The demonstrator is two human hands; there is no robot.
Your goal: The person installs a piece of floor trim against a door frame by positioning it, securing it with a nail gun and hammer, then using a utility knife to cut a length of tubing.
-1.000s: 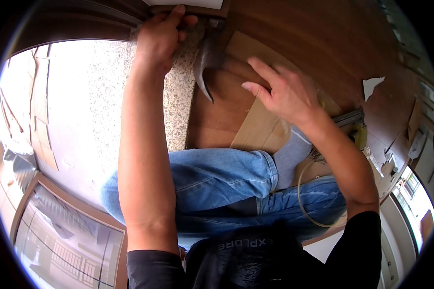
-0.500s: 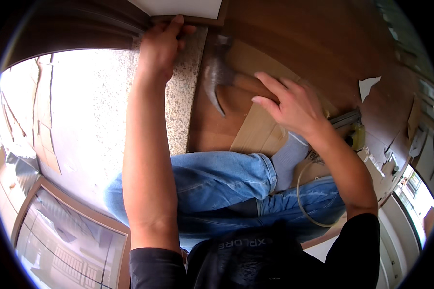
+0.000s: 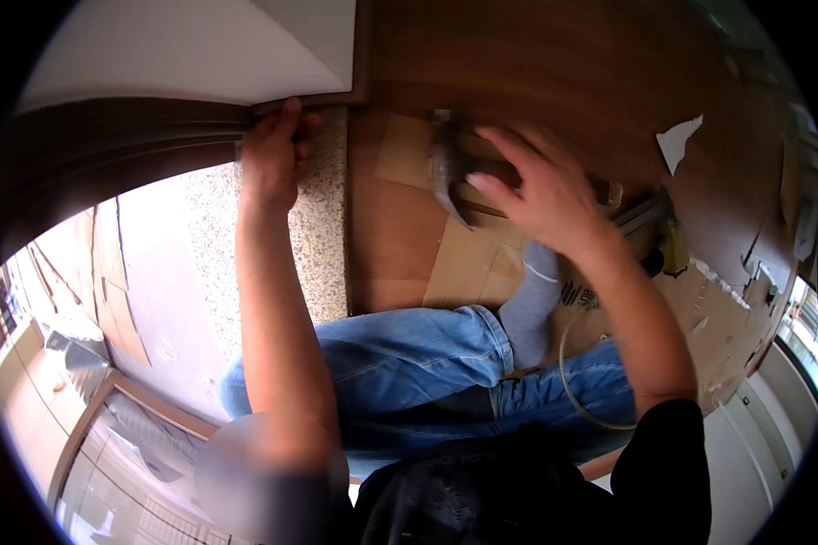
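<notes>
My left hand [image 3: 273,159] is raised to the corner of the dark brown frame trim [image 3: 311,100], its fingers closed against the trim's lower edge. Whatever may be pinched between those fingertips is too small or hidden to make out. To the right, my right hand [image 3: 554,195] has its thumb and fingers about the handle of a claw hammer [image 3: 447,168]. The hammer's head points left over the brown floor with the curved claw toward me. Motion smears this hand, and its palm hides most of the handle.
A speckled stone sill [image 3: 327,218] runs below the trim. Flat cardboard [image 3: 468,263] lies by my socked foot [image 3: 529,313]. Beyond my right wrist is a yellow-and-black tool [image 3: 671,250], with a pale hose [image 3: 568,381] curving over my jeans. A torn white scrap [image 3: 677,143] lies farther right.
My whole view has shifted, showing more of the white panel above the trim. The hammer and my right hand have moved a little right and nearer. My left hand stays at the trim corner.
</notes>
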